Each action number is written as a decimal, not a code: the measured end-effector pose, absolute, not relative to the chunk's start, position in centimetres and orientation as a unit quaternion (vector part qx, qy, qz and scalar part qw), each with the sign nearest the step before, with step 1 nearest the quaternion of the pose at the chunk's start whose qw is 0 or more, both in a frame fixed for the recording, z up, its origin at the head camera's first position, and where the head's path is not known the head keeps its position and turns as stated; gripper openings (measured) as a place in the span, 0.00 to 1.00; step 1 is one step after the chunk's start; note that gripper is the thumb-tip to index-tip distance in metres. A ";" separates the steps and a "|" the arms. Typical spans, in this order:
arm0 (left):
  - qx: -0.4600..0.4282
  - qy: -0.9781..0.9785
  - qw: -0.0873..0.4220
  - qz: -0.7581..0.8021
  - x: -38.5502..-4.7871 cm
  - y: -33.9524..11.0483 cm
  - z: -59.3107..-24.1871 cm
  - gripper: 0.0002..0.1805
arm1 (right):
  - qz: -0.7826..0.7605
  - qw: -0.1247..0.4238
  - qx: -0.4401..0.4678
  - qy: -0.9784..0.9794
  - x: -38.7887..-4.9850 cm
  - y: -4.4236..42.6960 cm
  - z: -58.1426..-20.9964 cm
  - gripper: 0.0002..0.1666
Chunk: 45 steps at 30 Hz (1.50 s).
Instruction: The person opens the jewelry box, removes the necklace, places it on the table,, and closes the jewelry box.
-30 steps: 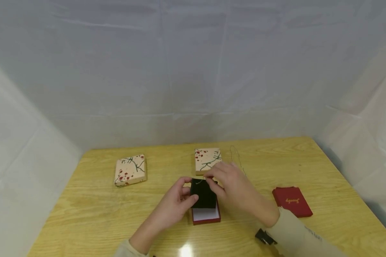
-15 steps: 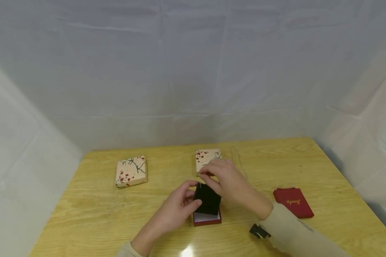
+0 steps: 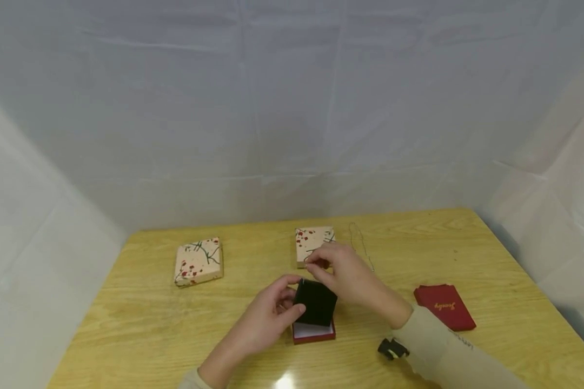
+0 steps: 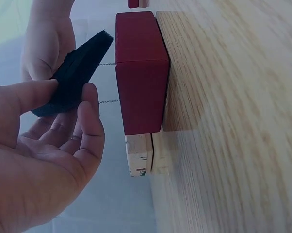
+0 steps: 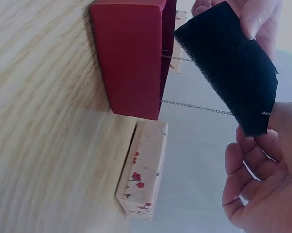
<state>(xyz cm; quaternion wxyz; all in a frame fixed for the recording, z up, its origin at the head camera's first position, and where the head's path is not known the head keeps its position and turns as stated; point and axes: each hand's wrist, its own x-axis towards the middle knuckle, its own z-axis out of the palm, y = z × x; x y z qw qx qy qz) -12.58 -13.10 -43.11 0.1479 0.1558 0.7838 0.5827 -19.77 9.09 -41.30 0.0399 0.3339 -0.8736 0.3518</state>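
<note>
The black pad was between the thumb and fingers of the left hand, its thumb pressed on one face and its fingertips curled against the other, at the pad's left side. The pad sat tilted, apart from the red box, which stood just below those fingers with its white inside partly showing. Two lengths of thin chain ran from the pad down to the box, below the fingers of both hands. The right hand was beside the pad's far edge, thumb and forefinger brought together in a pinch on a short bit of the chain; its other fingers were bent in behind them. Just beyond the right fingertips lay a flowered box, partly covered by that hand, and a second flowered box lay well off to the left of the left fingers. Another chain was stretched in a loose loop on the table, beyond the right knuckles and a little to their right. The red lid, with gold lettering, lay well to the right of the right fingers, next to the sleeve. Under everything was a yellowish wood-grain table, and past the fingers, behind and at both sides, hung creased pale sheeting.
</note>
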 end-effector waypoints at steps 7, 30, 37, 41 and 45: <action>0.161 0.791 0.137 0.574 -12.5 -13.0 -43.1 0.26 | 0.365 0.016 0.299 -0.881 -20.0 9.5 -41.7 0.04; 0.141 0.816 0.109 0.550 -12.7 -13.1 -43.0 0.21 | 0.380 0.031 0.223 -0.897 -20.2 11.6 -42.2 0.04; 0.122 0.817 0.108 0.552 -12.8 -13.1 -43.0 0.19 | 0.389 0.024 0.219 -0.894 -20.1 12.6 -41.9 0.05; 0.117 0.817 0.109 0.554 -12.8 -13.1 -43.0 0.19 | 0.397 0.018 0.217 -0.892 -20.2 13.2 -42.0 0.06; 0.115 0.818 0.107 0.553 -12.8 -13.1 -43.0 0.19 | 0.397 0.016 0.211 -0.893 -20.4 13.7 -42.1 0.06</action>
